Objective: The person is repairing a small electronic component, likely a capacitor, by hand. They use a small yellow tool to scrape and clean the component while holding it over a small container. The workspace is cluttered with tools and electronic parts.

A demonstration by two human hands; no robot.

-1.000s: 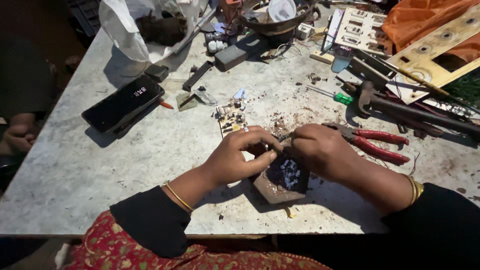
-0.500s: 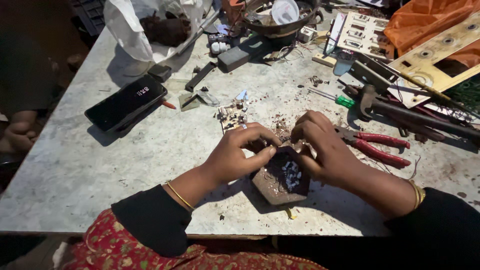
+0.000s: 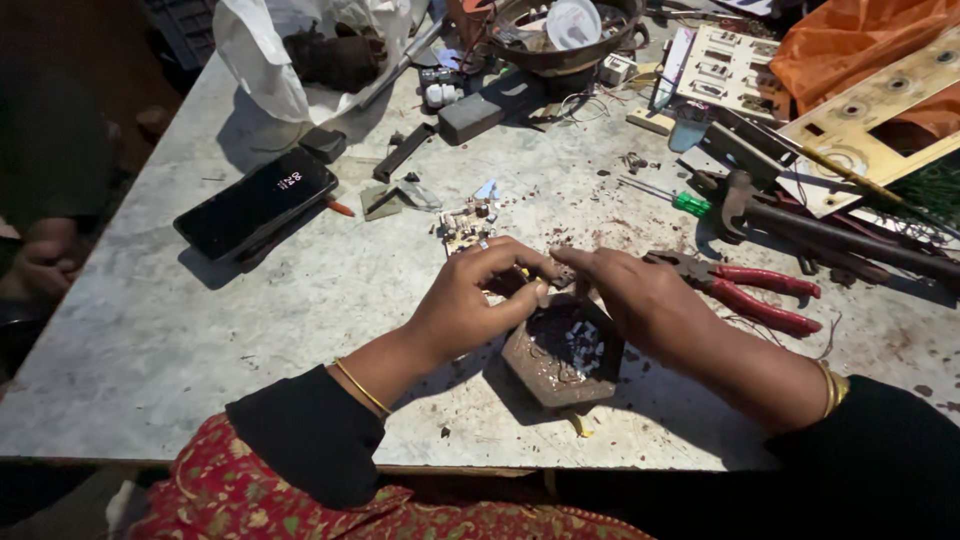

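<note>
Centrally, near the worktop's front edge: small part (image 3: pixel 562 274) pinched between left hand (image 3: pixel 470 300) and right hand (image 3: pixel 640 300), directly above brown block (image 3: pixel 560 355); both hands equally near.

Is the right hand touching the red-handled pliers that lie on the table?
Apart. In the head view a strip of bare table shows between the right hand and the red-handled pliers, which lie just beyond it.

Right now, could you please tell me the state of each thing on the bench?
Left hand: grip pinched above the block.
Right hand: grip pinching a small part.
Rusty block: flat on the table.
Phone: screen lit.
Red pliers: lying unheld.
Green screwdriver: lying unheld.
</note>
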